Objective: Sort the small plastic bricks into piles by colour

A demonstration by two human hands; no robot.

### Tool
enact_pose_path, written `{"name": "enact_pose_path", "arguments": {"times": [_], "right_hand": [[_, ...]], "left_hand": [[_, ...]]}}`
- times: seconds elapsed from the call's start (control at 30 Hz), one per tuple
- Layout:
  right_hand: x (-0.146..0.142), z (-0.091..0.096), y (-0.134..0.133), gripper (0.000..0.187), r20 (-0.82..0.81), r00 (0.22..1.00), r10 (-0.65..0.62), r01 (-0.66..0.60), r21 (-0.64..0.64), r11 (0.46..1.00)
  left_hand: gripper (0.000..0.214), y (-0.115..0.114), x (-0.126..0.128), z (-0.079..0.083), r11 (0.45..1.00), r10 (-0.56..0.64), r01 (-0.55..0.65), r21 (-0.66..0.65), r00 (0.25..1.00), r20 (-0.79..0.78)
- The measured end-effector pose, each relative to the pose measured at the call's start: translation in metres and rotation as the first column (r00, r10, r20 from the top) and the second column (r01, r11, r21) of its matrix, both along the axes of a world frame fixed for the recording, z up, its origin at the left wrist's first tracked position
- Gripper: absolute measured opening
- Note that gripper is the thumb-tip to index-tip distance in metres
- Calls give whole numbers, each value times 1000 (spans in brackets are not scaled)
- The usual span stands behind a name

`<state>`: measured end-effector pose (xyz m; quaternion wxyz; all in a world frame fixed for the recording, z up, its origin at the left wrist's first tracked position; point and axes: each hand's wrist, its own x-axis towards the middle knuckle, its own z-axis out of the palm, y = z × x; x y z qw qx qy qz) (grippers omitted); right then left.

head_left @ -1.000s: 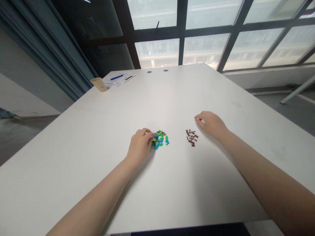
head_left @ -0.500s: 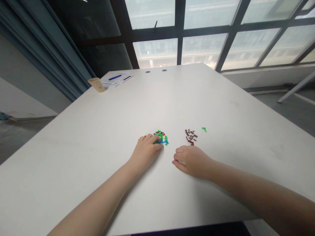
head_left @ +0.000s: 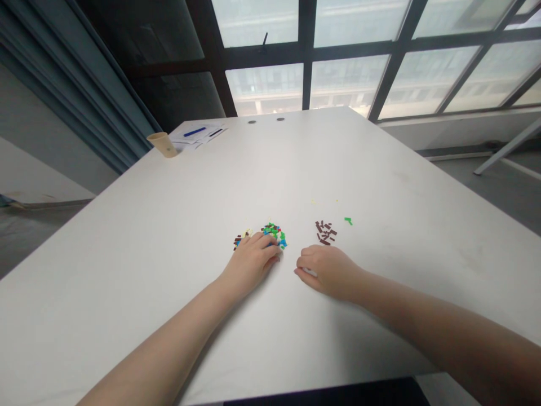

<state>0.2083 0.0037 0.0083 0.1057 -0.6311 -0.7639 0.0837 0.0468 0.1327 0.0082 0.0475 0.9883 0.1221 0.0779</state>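
Note:
My left hand (head_left: 250, 259) lies over the near edge of a mixed pile of small toy bricks (head_left: 274, 231), green, blue, red, white and brown. Its fingers are stretched out and touch the pile, with the thumb apart. More brown and pale bricks (head_left: 238, 241) show beyond its knuckles on the left. My right hand (head_left: 325, 269) rests on the table just in front of a separate group of brown bricks (head_left: 325, 232). Its fingers are curled, with the tips close to the thumb; anything between them is hidden.
Green bricks (head_left: 348, 220) lie right of the brown group, and tiny yellow pieces (head_left: 313, 202) lie farther back. A paper cup (head_left: 163, 145) stands at the far left edge of the white table (head_left: 287, 169), beside papers (head_left: 207, 133) with a blue pen (head_left: 195, 132).
My left hand has shifted slightly down relative to the mixed pile, uncovering more bricks at its left. My right hand keeps nearly the same pose. The whole view has tilted slightly.

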Motion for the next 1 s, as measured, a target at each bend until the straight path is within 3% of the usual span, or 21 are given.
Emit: {"name": "enact_pose_path", "arguments": {"times": [0.2, 0.43, 0.67, 0.8, 0.87, 1.0], "right_hand": [[-1, 0, 0, 23, -20, 1000, 4, -4, 1, 1000], [1, -8, 6, 23, -149, 985, -87, 102, 94, 990], [0, -15, 10, 20, -225, 967, -119, 147, 111, 983], [-1, -15, 10, 20, -230, 967, -110, 139, 114, 984], [-1, -15, 10, 21, -242, 964, -110, 141, 118, 983], [0, -17, 12, 20, -318, 944, -85, 148, 181, 972]], "left_hand": [[15, 1, 0, 1, 999, -16, 16, 27, 1000, -1], [20, -2, 2, -2, 993, -60, 72, -97, 991, 116], [16, -1, 4, -8, 1000, -1, 0, 14, 1000, 30], [20, 3, 3, -11, 997, 51, -56, 55, 996, 79], [23, 4, 3, -13, 997, 78, -79, -3, 986, 149], [15, -2, 3, -16, 964, 125, -52, -261, 955, 268]]}}
